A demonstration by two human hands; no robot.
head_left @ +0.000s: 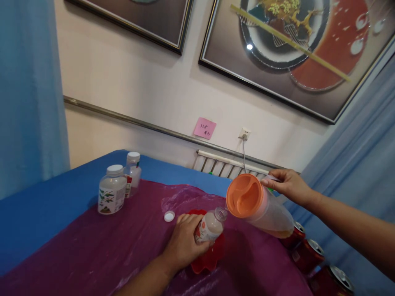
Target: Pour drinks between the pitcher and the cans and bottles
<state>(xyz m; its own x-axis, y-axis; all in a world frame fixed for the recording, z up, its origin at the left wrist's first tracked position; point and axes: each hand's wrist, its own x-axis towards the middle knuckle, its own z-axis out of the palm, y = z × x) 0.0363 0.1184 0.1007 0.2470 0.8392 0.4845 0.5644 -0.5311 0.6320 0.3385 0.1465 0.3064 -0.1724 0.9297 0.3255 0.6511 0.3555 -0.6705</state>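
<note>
My left hand (182, 240) is wrapped round a small clear bottle (213, 226) with a printed label. The bottle is uncapped, and its mouth leans to the right. Under it lies a red dish with a wavy rim (205, 263), partly hidden by the bottle and hand. A clear pitcher (271, 216) hangs tilted in my right hand (286, 186), which grips its handle. Its orange lid (245, 195) faces the bottle's mouth, close by. Some brownish liquid shows low in the pitcher. On the sheet left of the bottle rests a white cap (169, 216).
A wide white-capped jar (111, 191) and a slimmer capped bottle (133, 176) stand at the left. Several red cans (308, 255) line the right side. Purple plastic sheeting (92, 250) covers part of the blue table (31, 218). Behind is a radiator (219, 164).
</note>
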